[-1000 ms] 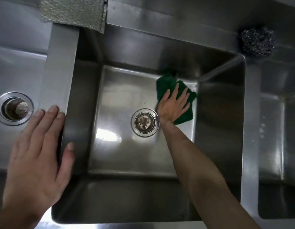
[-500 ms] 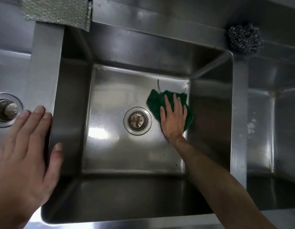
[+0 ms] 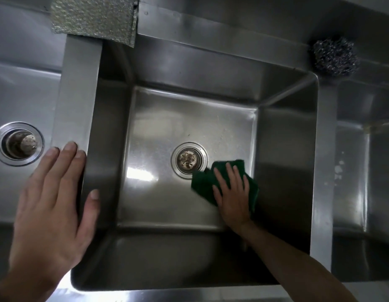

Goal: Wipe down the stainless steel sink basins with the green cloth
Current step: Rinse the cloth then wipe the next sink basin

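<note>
The middle steel basin (image 3: 167,201) has a round drain (image 3: 189,160) in its floor. A dark green cloth (image 3: 203,182) lies on the basin floor just right of the drain, near the right wall. My right hand (image 3: 232,192) presses flat on the cloth with straight, spread fingers. My left hand (image 3: 52,199) rests flat on the divider (image 3: 78,101) between the left and middle basins, thumb hanging over the middle basin's edge.
The left basin (image 3: 21,99) has its own drain with a stopper (image 3: 19,143). A third basin (image 3: 374,182) lies to the right. A steel wool scourer (image 3: 334,56) sits on the back ledge, and a silver textured pad (image 3: 93,18) hangs over the back left rim.
My right hand has dragged the green cloth from the basin floor's far right corner toward me, to beside the drain. My left hand stays on the divider.
</note>
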`<move>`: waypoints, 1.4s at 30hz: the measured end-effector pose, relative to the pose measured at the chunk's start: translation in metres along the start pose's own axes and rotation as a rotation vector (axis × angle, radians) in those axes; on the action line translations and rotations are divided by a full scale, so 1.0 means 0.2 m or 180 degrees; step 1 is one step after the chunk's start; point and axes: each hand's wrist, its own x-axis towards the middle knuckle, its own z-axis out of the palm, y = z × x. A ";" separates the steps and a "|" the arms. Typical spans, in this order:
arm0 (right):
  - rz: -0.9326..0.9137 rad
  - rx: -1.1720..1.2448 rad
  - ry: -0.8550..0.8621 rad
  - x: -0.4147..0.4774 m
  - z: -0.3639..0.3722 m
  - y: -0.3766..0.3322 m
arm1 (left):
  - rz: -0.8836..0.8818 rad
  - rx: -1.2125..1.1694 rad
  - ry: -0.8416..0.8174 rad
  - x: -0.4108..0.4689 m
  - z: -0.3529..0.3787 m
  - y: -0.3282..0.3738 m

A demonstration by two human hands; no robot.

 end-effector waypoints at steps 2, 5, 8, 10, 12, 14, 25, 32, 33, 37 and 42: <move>0.0839 0.0033 0.0408 0.18 0.01 -0.05 | -0.0005 0.0016 0.0006 0.00 0.00 0.01; 0.2236 0.0499 0.0955 0.50 0.00 -0.22 | 0.0002 0.0121 -0.0001 0.00 -0.01 0.01; 0.2578 0.0852 0.0916 0.67 -0.03 -0.43 | -0.0004 0.0131 0.0002 -0.01 -0.01 0.01; 0.1794 0.0746 0.0517 0.66 -0.04 -0.51 | -0.0016 0.0123 -0.0013 -0.01 -0.01 0.01; 0.0956 0.0675 0.0291 0.66 -0.04 -0.46 | -0.0040 0.0160 0.0001 -0.01 -0.02 0.02; 0.0751 0.0681 0.0352 0.70 -0.05 -0.36 | -0.0024 0.0161 0.0015 -0.01 -0.02 0.02; 0.1754 0.1475 0.0763 0.97 -0.11 -0.84 | -0.0051 0.0185 -0.0029 -0.01 -0.03 0.02; 0.1293 0.3125 0.0647 0.98 -0.17 -1.38 | -0.0132 0.0178 -0.0143 -0.01 -0.04 0.02; 0.1595 0.3607 0.0527 1.00 -0.21 -1.42 | -0.0116 0.0162 -0.0150 -0.01 -0.03 0.02; 0.2570 0.4947 0.0181 1.05 -0.33 -1.42 | -0.0036 0.0104 -0.0132 -0.01 -0.03 0.00; 0.1812 0.4885 0.0639 1.04 -0.57 -1.45 | 0.0059 0.0080 -0.0142 -0.01 -0.03 -0.02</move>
